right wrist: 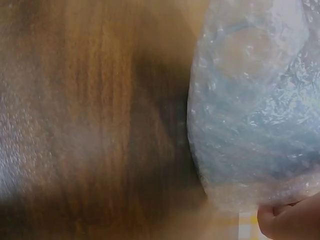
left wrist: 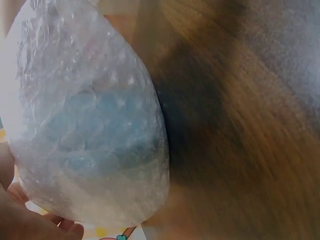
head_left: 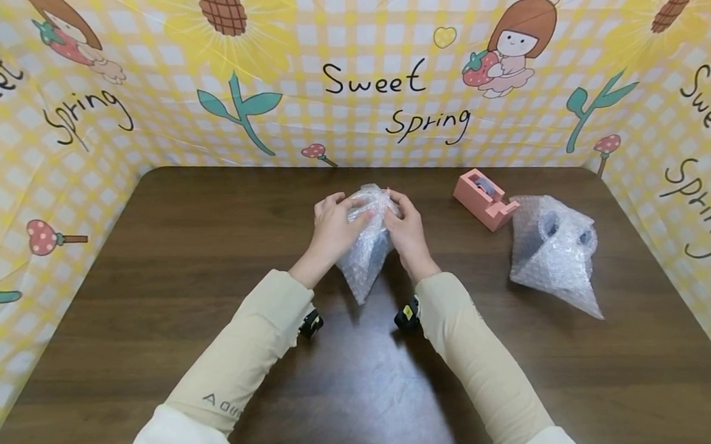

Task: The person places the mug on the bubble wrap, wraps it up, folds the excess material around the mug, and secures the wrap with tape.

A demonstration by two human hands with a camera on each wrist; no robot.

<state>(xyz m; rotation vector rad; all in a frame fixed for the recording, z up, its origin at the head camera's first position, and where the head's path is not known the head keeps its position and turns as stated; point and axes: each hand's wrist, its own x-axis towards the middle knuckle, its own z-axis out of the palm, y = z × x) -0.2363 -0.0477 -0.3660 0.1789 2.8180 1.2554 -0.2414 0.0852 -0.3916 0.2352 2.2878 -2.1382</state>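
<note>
Between both hands at the middle of the table is a bundle of clear bubble wrap (head_left: pixel 363 270), its pointed end toward the person. Something pale blue shows through the wrap in both wrist views, its kind blurred by the bubbles. My left hand (head_left: pixel 337 226) grips the bundle's left side, thumb on top and fingers around the far edge. From the right, my right hand (head_left: pixel 407 233) holds the upper part, thumb and fingers bent against the plastic. Fingertips of the left hand (left wrist: pixel 30 217) curl at the wrap's edge in the left wrist view.
A pink tape dispenser (head_left: pixel 475 201) with a roll in it stands at the back right. Beside it lies a second bubble-wrapped bundle (head_left: pixel 551 258), with round bluish ends showing. A patterned yellow cloth (head_left: pixel 368 19) walls the table's back and sides.
</note>
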